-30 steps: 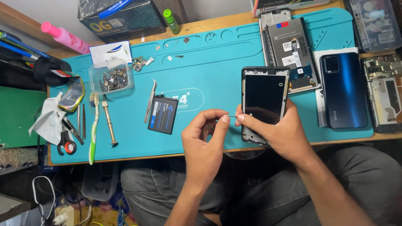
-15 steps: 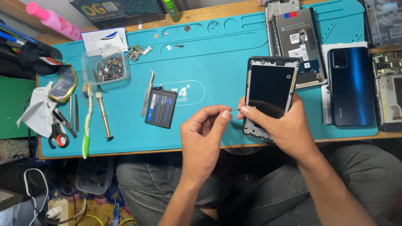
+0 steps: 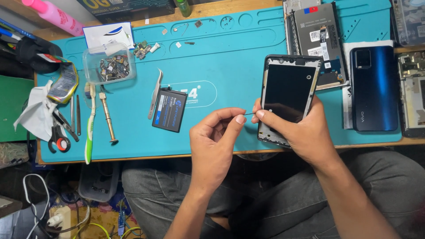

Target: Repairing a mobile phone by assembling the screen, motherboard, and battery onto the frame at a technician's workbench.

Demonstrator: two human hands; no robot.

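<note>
1. Head view: the right hand grips a phone frame from below. Its fingers wrap behind the lower edge and its thumb lies on the dark panel. The frame tilts slightly, held just above the teal mat near the desk's front edge.
2. The left hand is closed in a pinch. Thumb and forefinger meet on a thin strip that runs across to the right thumb tip at the frame's left edge. What the strip is cannot be told; it is too fine.
3. The two hands nearly touch, joined by the strip, over the mat's front.
4. Left of the hands a battery lies flat on the mat, with tweezers just beside its upper left corner.
5. Further left lie a screwdriver, a toothbrush and scissors, side by side.
6. A clear tub of small parts stands on the mat's upper left.
7. Right of the frame a blue phone lies back up, and an opened phone lies above the frame at the mat's top.
8. A pink bottle lies at the top left on the wooden desk.
</note>
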